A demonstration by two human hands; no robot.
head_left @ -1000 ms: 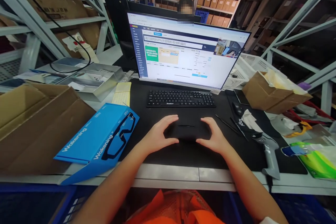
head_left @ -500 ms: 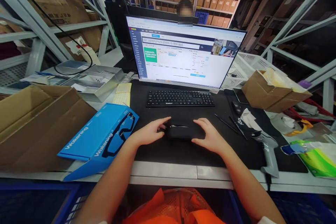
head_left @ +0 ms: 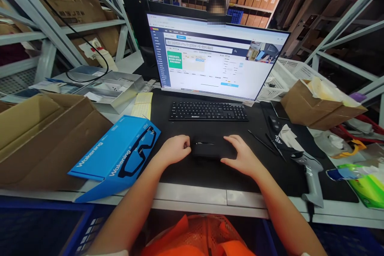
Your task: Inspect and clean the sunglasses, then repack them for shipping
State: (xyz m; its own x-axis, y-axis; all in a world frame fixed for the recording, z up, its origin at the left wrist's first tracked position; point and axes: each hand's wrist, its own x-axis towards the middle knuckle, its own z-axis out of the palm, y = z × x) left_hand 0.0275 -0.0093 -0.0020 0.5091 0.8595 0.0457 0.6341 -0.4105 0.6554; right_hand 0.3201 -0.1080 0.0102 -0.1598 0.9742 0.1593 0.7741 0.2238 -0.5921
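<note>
A black case (head_left: 207, 152) with a thin pale line along its top lies on the black desk mat (head_left: 180, 176), hard to tell apart from it. At the case's left end, my left hand (head_left: 176, 149) has its fingers curled together in a pinch; whatever is between them is hidden. My right hand (head_left: 242, 155) is beside the case's right end, thumb and fingers spread apart. Left of my left hand lies a blue Wakening box (head_left: 103, 160) with a glasses picture, its near flap open.
Behind the mat's keyboard (head_left: 208, 111) stands a lit monitor (head_left: 207, 64). To the right lie thin black sticks (head_left: 264, 142), a mouse (head_left: 274, 123) and a grey scanner (head_left: 312, 180). Open cardboard boxes flank the desk, one at left (head_left: 69, 144), one at right (head_left: 318, 108). Someone's head shows behind the monitor.
My left hand's fingers have closed from a spread pose into a pinch at the case's left end. My right hand stays open. The whole view has shifted slightly.
</note>
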